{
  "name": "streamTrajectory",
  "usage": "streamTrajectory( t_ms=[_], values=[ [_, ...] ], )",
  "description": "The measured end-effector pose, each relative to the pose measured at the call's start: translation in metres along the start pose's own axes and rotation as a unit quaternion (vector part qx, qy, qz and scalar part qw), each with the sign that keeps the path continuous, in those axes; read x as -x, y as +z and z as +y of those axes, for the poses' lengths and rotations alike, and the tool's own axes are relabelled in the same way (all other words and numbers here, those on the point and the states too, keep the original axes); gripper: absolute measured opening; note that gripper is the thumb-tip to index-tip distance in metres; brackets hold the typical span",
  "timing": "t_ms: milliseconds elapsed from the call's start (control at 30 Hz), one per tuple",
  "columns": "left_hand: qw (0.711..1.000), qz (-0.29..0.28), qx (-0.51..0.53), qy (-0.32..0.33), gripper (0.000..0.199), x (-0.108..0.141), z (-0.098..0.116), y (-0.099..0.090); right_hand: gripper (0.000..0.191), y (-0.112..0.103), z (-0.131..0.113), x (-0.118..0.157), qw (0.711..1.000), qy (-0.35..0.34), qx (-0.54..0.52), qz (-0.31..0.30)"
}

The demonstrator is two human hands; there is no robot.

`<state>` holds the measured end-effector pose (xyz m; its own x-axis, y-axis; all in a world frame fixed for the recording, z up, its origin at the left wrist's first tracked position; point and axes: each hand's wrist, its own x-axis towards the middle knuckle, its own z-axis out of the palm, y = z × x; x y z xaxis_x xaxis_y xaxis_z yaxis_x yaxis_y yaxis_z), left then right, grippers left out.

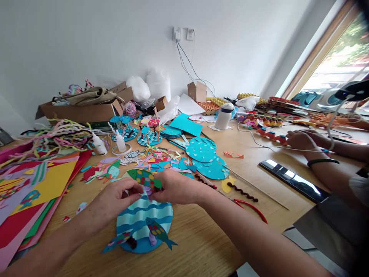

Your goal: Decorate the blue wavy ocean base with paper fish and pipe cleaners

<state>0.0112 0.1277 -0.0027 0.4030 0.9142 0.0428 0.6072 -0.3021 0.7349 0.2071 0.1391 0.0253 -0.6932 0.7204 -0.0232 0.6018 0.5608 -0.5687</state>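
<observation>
A green paper fish (pixel 144 179) with coloured dots is held above the back edge of a round blue wave-striped disc (pixel 144 215). My right hand (pixel 174 187) pinches the fish near its tail, where a small purple piece (pixel 147 191) shows beneath it. On the left, my left hand (pixel 118 196) has thumb and forefinger close together by the fish's underside; what lies between them is hidden. Two more fish stand on the disc: a blue one (pixel 117 242) at the front left beside a dark brown twisted stem, and a dark green one (pixel 160 231) at the front right.
Coloured paper sheets (pixel 57 184) lie at the left, with glue bottles (pixel 99 144) and paper scraps behind. Blue discs (pixel 210 167), a wooden stick (pixel 259 188), red-handled scissors (pixel 253 209) and a phone (pixel 291 181) are to the right. Another person's hands work at the far right.
</observation>
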Motion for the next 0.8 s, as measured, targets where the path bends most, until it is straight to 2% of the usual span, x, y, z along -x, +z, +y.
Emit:
streamTrajectory(
  t_ms=[100, 300, 467, 600, 800],
  values=[
    [0.995, 0.0, -0.076, 0.066, 0.017, 0.0, -0.004, -0.007, 0.018, 0.005, 0.01, 0.01, 1.0, 0.014, -0.02, -0.006],
    [0.965, -0.013, -0.187, 0.186, 0.029, 0.002, -0.019, -0.01, 0.02, 0.005, 0.021, 0.015, 0.998, -0.056, 0.008, -0.029],
    [0.953, -0.055, -0.217, 0.205, 0.036, -0.001, -0.026, -0.008, 0.016, 0.006, 0.032, 0.011, 0.994, -0.1, 0.011, -0.045],
    [0.953, -0.064, -0.211, 0.207, 0.037, -0.006, -0.036, -0.005, 0.016, 0.012, 0.042, 0.008, 0.991, -0.129, -0.008, -0.041],
    [0.963, -0.104, -0.179, 0.175, 0.035, -0.01, -0.036, -0.001, 0.019, 0.014, 0.049, 0.005, 0.991, -0.12, -0.028, -0.047]
  ],
)
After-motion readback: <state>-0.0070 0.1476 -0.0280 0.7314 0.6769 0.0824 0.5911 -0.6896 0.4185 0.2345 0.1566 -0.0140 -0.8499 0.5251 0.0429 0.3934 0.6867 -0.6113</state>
